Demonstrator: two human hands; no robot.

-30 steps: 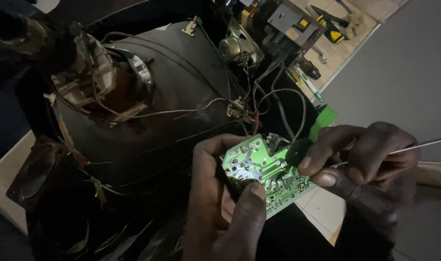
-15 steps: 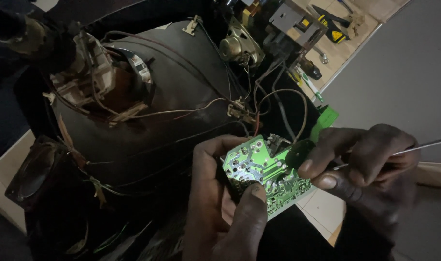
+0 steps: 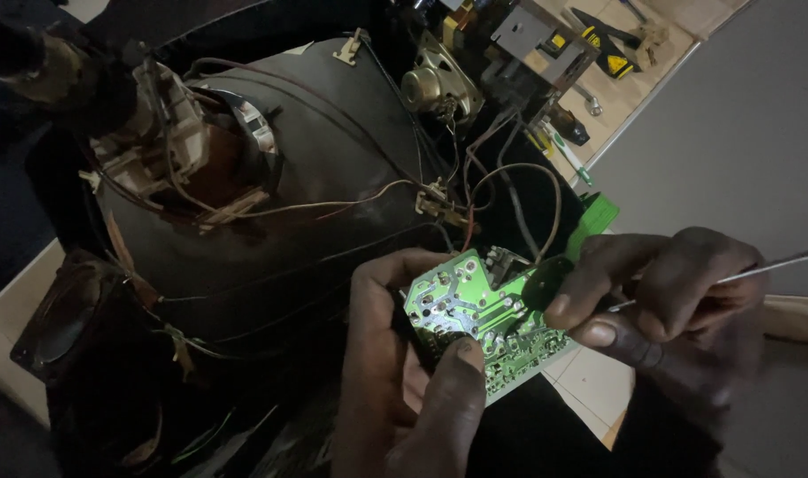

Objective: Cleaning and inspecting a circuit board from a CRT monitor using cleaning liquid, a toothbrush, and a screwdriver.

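The circuit board [image 3: 479, 314] sits a touch lower and further left than a second ago, tipped slightly by the left hand [image 3: 404, 381]. The right hand [image 3: 661, 305] barely shifts, its thin metal tool [image 3: 767, 265] now angled a little lower.

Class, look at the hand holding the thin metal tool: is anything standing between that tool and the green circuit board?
Nothing visible does. The right hand brings the thin metal tool straight onto the green circuit board, which the left hand holds; the wires lie behind the board.
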